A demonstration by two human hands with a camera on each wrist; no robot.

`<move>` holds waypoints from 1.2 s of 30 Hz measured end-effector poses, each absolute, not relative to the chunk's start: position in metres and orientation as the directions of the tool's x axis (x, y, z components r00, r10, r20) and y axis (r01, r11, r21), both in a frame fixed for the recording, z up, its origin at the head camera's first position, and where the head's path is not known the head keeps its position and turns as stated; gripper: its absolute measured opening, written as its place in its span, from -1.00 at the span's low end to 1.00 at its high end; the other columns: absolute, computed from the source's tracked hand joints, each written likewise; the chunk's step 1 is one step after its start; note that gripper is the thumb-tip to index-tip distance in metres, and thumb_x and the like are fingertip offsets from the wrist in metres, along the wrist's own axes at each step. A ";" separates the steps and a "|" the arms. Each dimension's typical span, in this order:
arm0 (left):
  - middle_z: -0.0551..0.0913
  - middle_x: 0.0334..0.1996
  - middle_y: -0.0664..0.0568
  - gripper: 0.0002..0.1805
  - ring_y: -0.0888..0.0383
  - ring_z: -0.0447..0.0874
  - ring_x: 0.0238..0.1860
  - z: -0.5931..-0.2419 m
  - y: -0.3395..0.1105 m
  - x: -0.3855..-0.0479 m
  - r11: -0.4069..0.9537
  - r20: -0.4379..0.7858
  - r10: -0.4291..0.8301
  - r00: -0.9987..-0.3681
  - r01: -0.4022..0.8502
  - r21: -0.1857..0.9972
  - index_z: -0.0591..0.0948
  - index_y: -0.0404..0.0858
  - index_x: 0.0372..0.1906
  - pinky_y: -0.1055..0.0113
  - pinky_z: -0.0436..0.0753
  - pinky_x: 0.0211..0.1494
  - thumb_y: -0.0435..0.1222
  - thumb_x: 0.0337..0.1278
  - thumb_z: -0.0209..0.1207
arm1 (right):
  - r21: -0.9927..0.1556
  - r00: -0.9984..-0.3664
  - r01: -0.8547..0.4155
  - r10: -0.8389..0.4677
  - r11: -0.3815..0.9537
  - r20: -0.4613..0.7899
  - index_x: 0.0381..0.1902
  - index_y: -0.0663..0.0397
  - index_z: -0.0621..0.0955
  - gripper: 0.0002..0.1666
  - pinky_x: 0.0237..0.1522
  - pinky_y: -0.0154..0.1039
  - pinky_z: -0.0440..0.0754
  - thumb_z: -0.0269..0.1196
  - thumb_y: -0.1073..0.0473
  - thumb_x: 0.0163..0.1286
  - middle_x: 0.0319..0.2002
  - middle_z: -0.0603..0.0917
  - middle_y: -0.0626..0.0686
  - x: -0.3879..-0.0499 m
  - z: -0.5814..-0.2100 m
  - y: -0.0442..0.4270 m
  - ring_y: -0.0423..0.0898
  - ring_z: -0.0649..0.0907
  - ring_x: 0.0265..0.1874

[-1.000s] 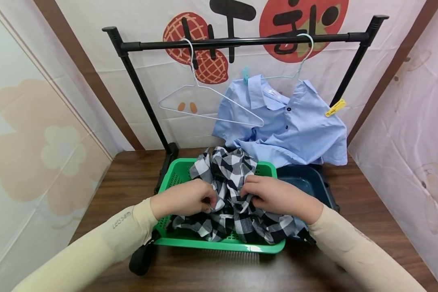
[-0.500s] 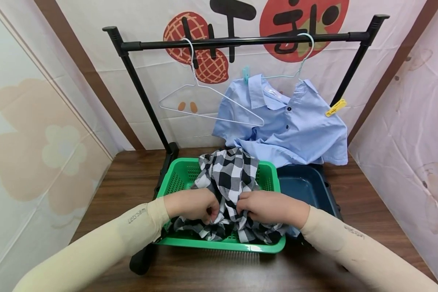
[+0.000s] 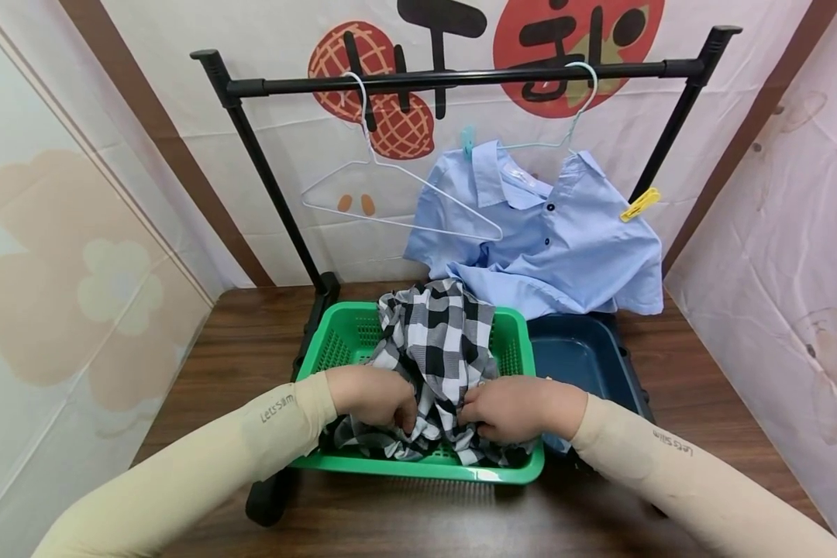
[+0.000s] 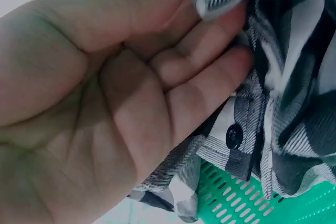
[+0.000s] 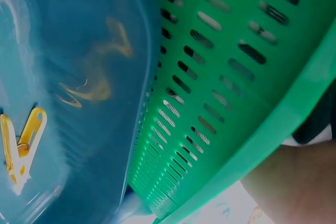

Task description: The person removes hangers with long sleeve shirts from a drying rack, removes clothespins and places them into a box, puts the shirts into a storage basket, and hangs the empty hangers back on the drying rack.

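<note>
A black-and-white checked shirt (image 3: 441,333) lies bunched in the green basket (image 3: 418,470). My left hand (image 3: 375,397) pinches its cloth on the near left; in the left wrist view, thumb and fingers of the left hand (image 4: 131,72) hold a fold, and a dark button (image 4: 234,136) shows below them. On the near right of the shirt, my right hand (image 3: 511,407) grips the cloth with curled fingers, the tips partly hidden. Mostly the basket's slotted side (image 5: 220,77) fills the right wrist view, with little of that hand visible.
A black rack (image 3: 453,79) stands behind, bearing a bare white hanger (image 3: 404,226) and a blue shirt (image 3: 565,232) with a yellow clothespin (image 3: 639,204). Right of the basket sits a dark blue basin (image 3: 579,353), which holds another yellow clothespin (image 5: 22,148).
Both hands have moved down and slightly closer together on the checked shirt. Its far part has been spread flatter, and its right side has drawn inward from the basket's rim.
</note>
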State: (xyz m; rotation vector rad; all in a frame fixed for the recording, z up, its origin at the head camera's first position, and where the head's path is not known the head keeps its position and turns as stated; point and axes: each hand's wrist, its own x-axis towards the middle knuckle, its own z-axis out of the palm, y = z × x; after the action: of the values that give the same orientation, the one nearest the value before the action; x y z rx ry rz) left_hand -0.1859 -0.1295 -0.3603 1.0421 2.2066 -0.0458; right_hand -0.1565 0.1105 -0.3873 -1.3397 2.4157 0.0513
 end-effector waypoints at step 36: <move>0.66 0.00 0.02 -0.75 0.07 0.65 -0.06 -0.302 -0.135 -0.210 0.658 0.053 0.710 -0.703 0.687 0.309 0.68 -0.17 0.07 0.16 0.62 0.00 -0.24 0.37 0.30 | -0.198 -0.742 -0.669 -0.627 0.717 0.236 0.08 -0.11 0.71 -0.70 -0.19 -0.13 0.64 0.33 -0.02 0.47 -0.05 0.69 -0.08 -0.188 -0.341 0.140 -0.15 0.68 -0.22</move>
State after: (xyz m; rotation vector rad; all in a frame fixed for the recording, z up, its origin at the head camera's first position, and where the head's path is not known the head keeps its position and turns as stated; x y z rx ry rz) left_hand -0.2098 -0.1353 -0.3024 1.1787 2.7934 0.4748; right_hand -0.1884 0.1395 -0.3407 -1.1589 3.0503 -0.4502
